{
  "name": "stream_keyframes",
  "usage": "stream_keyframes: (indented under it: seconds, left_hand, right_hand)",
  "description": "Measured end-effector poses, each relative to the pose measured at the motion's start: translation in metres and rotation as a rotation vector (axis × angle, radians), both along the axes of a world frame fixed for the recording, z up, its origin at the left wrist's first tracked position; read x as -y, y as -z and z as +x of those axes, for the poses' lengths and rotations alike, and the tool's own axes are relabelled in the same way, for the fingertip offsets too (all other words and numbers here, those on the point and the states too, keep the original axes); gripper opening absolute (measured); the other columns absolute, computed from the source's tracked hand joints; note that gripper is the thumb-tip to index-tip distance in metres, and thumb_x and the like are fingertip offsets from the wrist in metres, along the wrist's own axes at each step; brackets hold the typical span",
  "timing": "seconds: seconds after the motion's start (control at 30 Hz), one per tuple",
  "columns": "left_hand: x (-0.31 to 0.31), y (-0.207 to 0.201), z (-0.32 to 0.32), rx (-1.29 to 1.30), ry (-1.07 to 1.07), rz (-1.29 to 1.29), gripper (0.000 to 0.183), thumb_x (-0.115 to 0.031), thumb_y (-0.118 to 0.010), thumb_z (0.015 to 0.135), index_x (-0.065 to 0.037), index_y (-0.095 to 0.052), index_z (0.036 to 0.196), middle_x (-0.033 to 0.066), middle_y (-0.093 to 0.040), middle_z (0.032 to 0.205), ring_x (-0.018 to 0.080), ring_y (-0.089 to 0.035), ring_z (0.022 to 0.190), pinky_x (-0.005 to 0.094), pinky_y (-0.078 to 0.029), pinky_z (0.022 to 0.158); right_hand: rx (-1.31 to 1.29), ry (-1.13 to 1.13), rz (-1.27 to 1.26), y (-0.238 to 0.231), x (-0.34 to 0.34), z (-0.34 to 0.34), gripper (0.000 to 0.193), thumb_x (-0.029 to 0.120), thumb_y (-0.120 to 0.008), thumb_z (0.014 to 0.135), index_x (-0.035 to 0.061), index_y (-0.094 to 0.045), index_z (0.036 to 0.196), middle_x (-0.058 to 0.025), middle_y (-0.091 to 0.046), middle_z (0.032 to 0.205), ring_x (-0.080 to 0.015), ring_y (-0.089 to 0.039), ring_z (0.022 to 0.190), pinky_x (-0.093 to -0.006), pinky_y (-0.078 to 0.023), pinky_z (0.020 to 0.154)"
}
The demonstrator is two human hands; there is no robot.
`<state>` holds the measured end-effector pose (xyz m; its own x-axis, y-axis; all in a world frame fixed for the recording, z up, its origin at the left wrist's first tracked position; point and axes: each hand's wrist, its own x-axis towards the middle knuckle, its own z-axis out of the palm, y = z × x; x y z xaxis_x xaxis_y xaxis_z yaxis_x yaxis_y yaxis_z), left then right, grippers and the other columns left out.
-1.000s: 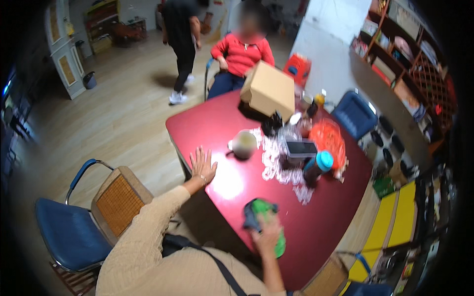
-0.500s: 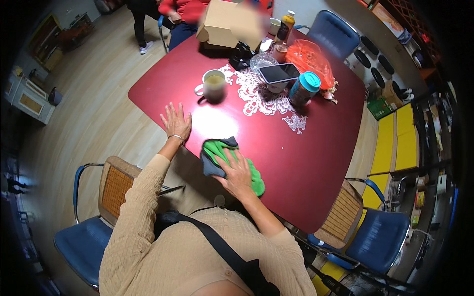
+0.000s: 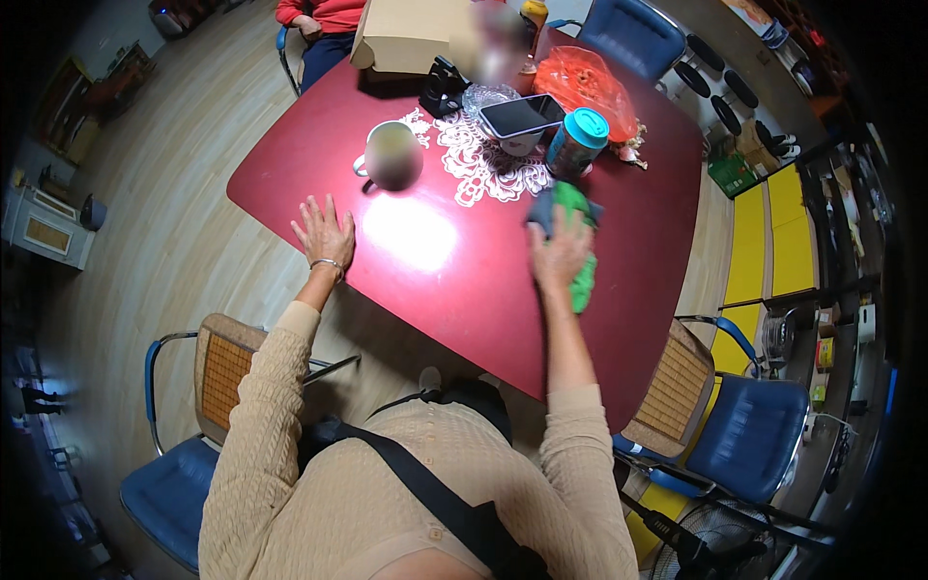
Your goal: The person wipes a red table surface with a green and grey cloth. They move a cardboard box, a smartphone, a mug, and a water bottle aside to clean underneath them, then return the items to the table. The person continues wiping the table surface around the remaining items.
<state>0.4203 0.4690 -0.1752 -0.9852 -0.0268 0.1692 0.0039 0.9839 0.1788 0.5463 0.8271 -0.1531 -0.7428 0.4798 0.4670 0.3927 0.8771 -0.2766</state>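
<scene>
My right hand [image 3: 563, 255] presses a green and grey cloth [image 3: 574, 200] onto the dark red table [image 3: 464, 324]. It lies to the right of the table's middle, just on the near side of a blue-lidded cup [image 3: 577, 145]. The cloth's green part sticks out past the fingers on the right. My left hand [image 3: 326, 235] rests flat with fingers spread at the table's near left edge, holding nothing. Beyond it stands a mug [image 3: 393, 157], its inside blurred.
A phone [image 3: 522, 115] lies atop a bowl near a red plastic bag [image 3: 590, 92] of things. Farther back are a cardboard box [image 3: 406, 39] and a bottle [image 3: 533, 14]. Chairs with woven backs flank me, left [image 3: 232, 372] and right [image 3: 667, 396]. A person [image 3: 324, 29] sits beyond the table.
My right hand has slid the cloth right and away from me, from the near edge to beside the blue-lidded cup. The view has shifted; my left hand stays on the table's edge.
</scene>
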Motion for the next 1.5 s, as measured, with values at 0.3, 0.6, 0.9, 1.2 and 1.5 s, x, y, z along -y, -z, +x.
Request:
stream_keyframes:
  seconds: [0.3, 0.6, 0.9, 1.2, 1.5]
  left_hand:
    - [0.008, 0.003, -0.005, 0.035, 0.008, 0.029, 0.065, -0.046, -0.042, 0.091, -0.011, -0.030, 0.144, 0.0223, -0.019, 0.151, 0.0382, -0.013, 0.141, 0.0577, -0.005, 0.111]
    - [-0.020, -0.030, -0.046, -0.153, 0.268, 0.752, 0.044, -0.021, -0.055, 0.092, -0.003, -0.045, 0.132, 0.0201, -0.057, 0.118, 0.0304, -0.062, 0.099, 0.0379, -0.049, 0.086]
    - [-0.030, -0.033, -0.079, 0.508, 0.118, 1.437, 0.024, -0.029, -0.046, 0.099, -0.007, -0.050, 0.094, 0.0028, -0.057, 0.080, 0.0094, -0.054, 0.066, 0.0205, -0.046, 0.059]
    - [-0.034, -0.030, -0.066, 0.588, 0.173, 1.529, 0.022, -0.025, -0.051, 0.097, -0.006, -0.055, 0.086, 0.0010, -0.056, 0.086, 0.0116, -0.057, 0.080, 0.0253, -0.052, 0.077]
    - [-0.077, -0.022, -0.019, 0.761, 0.265, 1.540, 0.019, -0.023, -0.052, 0.095, -0.005, -0.057, 0.090, -0.0015, -0.053, 0.069, 0.0064, -0.049, 0.056, 0.0200, -0.039, 0.052]
  right_hand:
    - [0.138, -0.798, -0.179, -0.033, 0.117, 0.077, 0.065, 0.030, -0.078, 0.067, 0.0203, -0.054, 0.128, -0.0116, -0.044, 0.138, -0.0371, -0.039, 0.126, -0.0481, -0.031, 0.105]
    - [0.169, -0.156, -0.102, -0.023, -0.044, 0.168, 0.070, 0.025, -0.075, 0.069, 0.0195, -0.049, 0.134, -0.0110, -0.042, 0.141, -0.0375, -0.037, 0.128, -0.0504, -0.034, 0.100]
    - [0.148, 0.074, -0.026, -0.015, -0.077, 0.148, 0.064, 0.036, -0.069, 0.078, 0.0210, -0.047, 0.136, -0.0101, -0.038, 0.144, -0.0378, -0.036, 0.128, -0.0505, -0.030, 0.104]
    - [0.133, 0.018, -0.053, -0.021, -0.072, 0.150, 0.065, 0.033, -0.072, 0.076, 0.0204, -0.048, 0.135, -0.0097, -0.039, 0.143, -0.0376, -0.036, 0.128, -0.0506, -0.031, 0.104]
    - [0.215, -0.284, -0.094, -0.035, -0.008, 0.170, 0.070, 0.028, -0.078, 0.066, 0.0184, -0.053, 0.130, -0.0146, -0.043, 0.139, -0.0404, -0.037, 0.126, -0.0537, -0.027, 0.106]
